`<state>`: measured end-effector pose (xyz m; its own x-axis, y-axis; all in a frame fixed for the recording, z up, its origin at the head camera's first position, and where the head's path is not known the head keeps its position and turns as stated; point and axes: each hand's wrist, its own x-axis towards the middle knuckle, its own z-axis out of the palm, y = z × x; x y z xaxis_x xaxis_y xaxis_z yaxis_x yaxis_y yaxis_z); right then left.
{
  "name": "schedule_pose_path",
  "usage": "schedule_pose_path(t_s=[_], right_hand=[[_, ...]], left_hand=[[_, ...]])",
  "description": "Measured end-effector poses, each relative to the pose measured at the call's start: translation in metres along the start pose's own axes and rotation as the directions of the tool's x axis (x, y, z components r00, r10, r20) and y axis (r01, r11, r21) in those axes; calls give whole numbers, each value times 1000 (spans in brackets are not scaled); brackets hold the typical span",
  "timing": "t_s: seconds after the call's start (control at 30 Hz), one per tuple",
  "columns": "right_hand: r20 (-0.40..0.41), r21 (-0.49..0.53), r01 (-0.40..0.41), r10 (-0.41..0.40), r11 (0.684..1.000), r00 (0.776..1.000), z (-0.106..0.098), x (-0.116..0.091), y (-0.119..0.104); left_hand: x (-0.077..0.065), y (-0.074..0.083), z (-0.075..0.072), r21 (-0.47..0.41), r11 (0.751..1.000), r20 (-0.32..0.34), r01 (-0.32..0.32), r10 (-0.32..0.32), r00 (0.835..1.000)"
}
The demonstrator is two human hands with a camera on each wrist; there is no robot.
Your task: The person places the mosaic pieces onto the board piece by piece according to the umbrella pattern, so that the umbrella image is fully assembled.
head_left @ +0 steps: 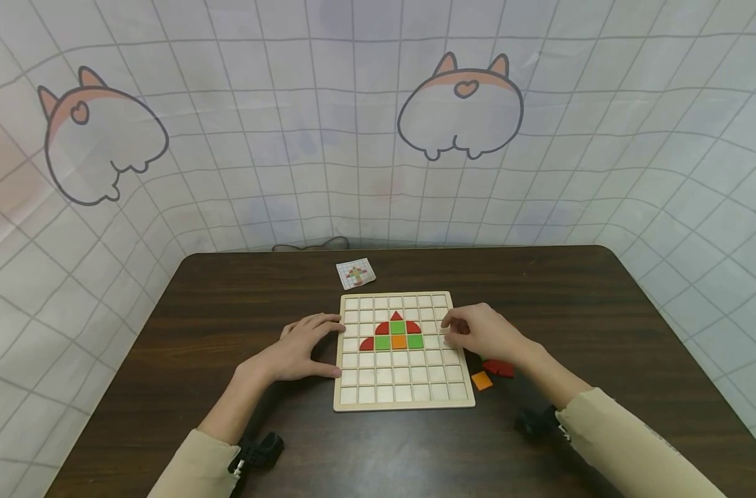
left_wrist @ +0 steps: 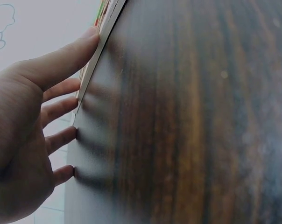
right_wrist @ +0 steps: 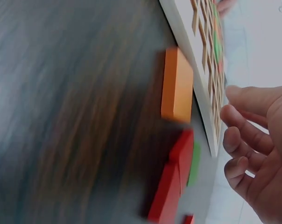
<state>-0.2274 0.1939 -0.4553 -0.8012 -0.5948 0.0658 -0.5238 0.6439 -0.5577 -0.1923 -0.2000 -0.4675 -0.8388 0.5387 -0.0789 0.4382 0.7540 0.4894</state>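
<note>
A pale wooden grid board (head_left: pixel 402 394) lies on the table. Set in its cells are a red triangle (head_left: pixel 396 316), several red quarter-rounds (head_left: pixel 413 327), green squares (head_left: pixel 416 342) and an orange square (head_left: pixel 399 342). My left hand (head_left: pixel 297 349) rests at the board's left side, fingers spread, thumb and fingertips at the edge. Over the board's right edge hovers my right hand (head_left: pixel 483 332), its fingers loosely bent. Between its thumb and index tips, close together in the right wrist view, no piece shows.
Right of the board lie a loose orange block (right_wrist: pixel 176 88), red blocks (right_wrist: pixel 171 177) and a green block (right_wrist: pixel 194 163), partly hidden behind the red ones. A small picture card (head_left: pixel 355 274) lies behind the board. A grid-patterned cloth (head_left: pixel 378 194) rises beyond the table.
</note>
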Motion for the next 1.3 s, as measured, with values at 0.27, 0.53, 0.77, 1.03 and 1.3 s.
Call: schedule_pose_path(t_s=[0.27, 0.53, 0.77, 1.03, 1.3], right_hand=[[-89, -3, -45, 45, 999, 995, -19, -22, 26], [-141, -33, -120, 114, 992, 983, -37, -40, 48], [-144, -60, -193, 183, 979, 972, -41, -45, 58], [-83, -88, -237, 230, 968, 970, -42, -49, 62], [-73, -112, -201, 193, 973, 978, -37, -49, 63]], left_hand=[[0, 0, 1, 2, 1000, 5, 3, -3, 1000], [0, 0, 1, -1, 1000, -4, -5, 5, 1000], [1, -1, 1, 0, 1000, -3, 5, -5, 1000], [1, -2, 2, 7, 1000, -11, -8, 8, 1000], [0, -3, 1, 6, 1000, -10, -10, 10, 1000]])
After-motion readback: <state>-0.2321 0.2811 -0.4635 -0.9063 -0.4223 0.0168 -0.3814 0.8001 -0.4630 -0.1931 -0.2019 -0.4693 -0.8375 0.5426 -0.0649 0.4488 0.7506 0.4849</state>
